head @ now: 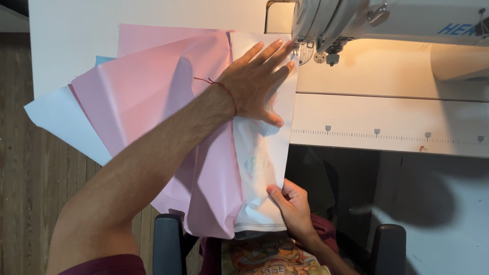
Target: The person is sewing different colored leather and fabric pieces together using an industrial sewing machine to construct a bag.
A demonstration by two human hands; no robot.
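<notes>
My left hand [257,81] lies flat, fingers spread, on a sheet of pink fabric [147,97] joined to a white strip [262,153], pressing it to the table just left of the sewing machine's presser foot [304,51]. A red thread is tied round that wrist. My right hand [290,201] pinches the near edge of the white strip, below the table edge. The fabric hangs down over the table front towards my lap.
The white sewing machine [387,20] stands at the top right, its lamp lighting the bed. A ruler scale [387,135] runs along the table front. A pale blue sheet [61,122] lies under the pink one. Black chair armrests [168,244] sit below.
</notes>
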